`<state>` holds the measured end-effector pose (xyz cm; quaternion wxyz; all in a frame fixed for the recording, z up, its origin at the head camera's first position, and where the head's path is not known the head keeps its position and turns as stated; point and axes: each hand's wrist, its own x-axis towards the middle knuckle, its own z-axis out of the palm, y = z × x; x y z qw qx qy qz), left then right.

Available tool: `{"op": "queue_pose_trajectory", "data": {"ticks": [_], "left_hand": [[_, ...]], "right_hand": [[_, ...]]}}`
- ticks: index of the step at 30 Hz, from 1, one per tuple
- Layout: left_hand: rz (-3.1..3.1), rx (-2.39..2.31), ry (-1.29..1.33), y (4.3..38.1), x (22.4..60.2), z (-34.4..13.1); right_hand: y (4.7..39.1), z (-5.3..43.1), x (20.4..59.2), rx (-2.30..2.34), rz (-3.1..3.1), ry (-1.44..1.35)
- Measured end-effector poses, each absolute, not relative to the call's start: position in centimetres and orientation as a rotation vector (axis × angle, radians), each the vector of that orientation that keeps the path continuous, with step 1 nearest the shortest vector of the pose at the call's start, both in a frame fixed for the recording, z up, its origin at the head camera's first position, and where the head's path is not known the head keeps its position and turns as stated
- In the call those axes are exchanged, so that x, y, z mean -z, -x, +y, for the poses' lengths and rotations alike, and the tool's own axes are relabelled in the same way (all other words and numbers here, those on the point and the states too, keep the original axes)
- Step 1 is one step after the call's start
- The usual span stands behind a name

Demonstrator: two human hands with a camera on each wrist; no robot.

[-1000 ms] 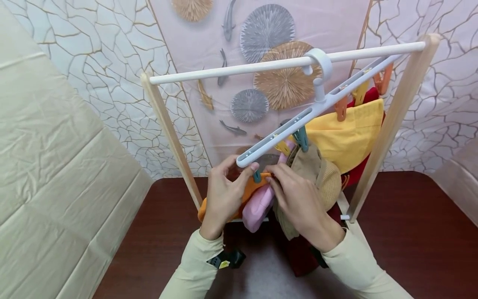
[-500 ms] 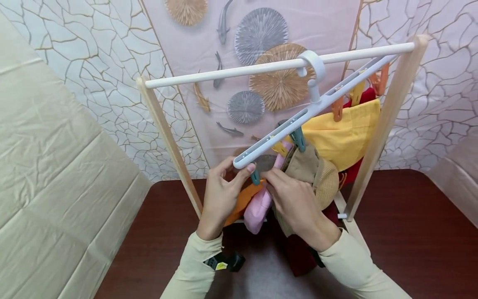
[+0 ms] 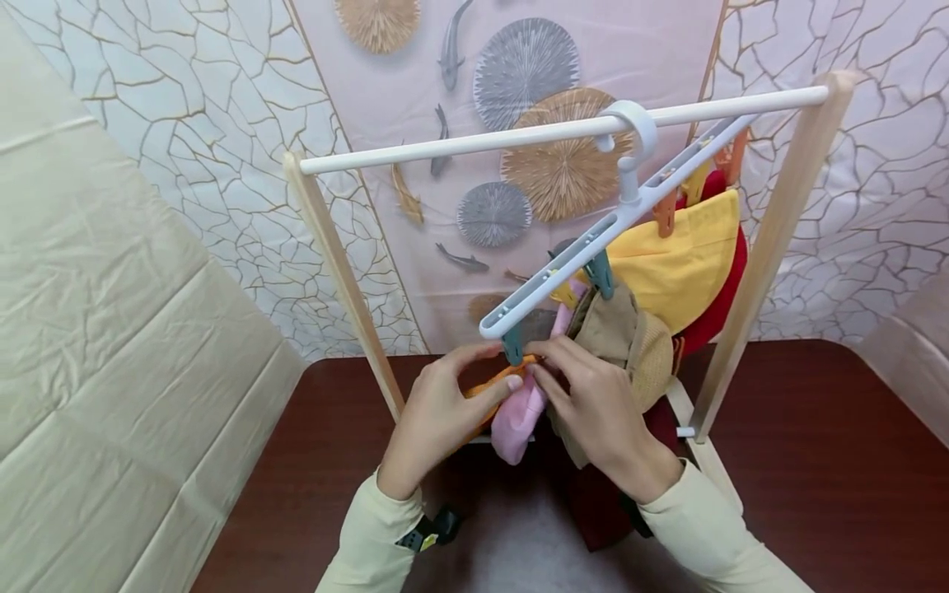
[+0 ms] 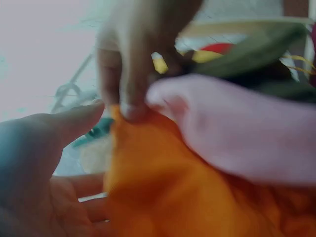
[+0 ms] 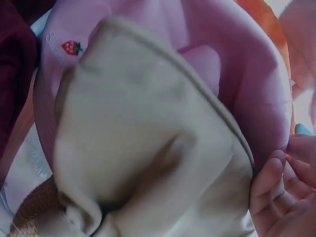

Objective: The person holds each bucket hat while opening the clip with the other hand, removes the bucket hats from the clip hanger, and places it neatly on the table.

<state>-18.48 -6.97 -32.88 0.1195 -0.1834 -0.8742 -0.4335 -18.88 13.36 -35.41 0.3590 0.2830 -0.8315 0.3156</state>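
A light-blue hanger [image 3: 571,259] hangs at a slant from the white rod, with coloured clips along it. At its near end is a teal clip [image 3: 512,346]. Just below that clip my right hand [image 3: 604,412] pinches the upper edge of an orange cloth [image 4: 153,177] between thumb and fingers. My left hand [image 3: 433,412] is at the clip's left side, its thumb spread away from its fingers. In the left wrist view its fingers lie partly behind the orange cloth. A pink hat [image 5: 256,89] with a strawberry motif and a khaki hat [image 3: 604,325] hang beside it.
A wooden frame [image 3: 782,222] carries the white rod [image 3: 474,144]. Yellow cloth [image 3: 678,263] and red cloth [image 3: 730,288] hang from clips at the far right. The dark red-brown table [image 3: 296,494] lies below, and a patterned backdrop stands behind.
My left thumb has come off the teal clip and dropped lower, the left hand opening out. My right hand keeps its pinch on the orange cloth. The hanger's far end has swung left.
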Motion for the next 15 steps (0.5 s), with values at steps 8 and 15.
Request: {"op": "queue_pose_trajectory", "data": {"ticks": [8,15], "left_hand": [[-2.527,1.112,0.636,18.4,35.3,-7.5],[-2.537,1.205,0.667,18.2,37.3,-8.4]], "right_hand": [[18.2,13.6,35.6,-0.802,-2.165,-0.685],[17.7,13.7,36.6,-0.798,-2.175,-0.695]]}}
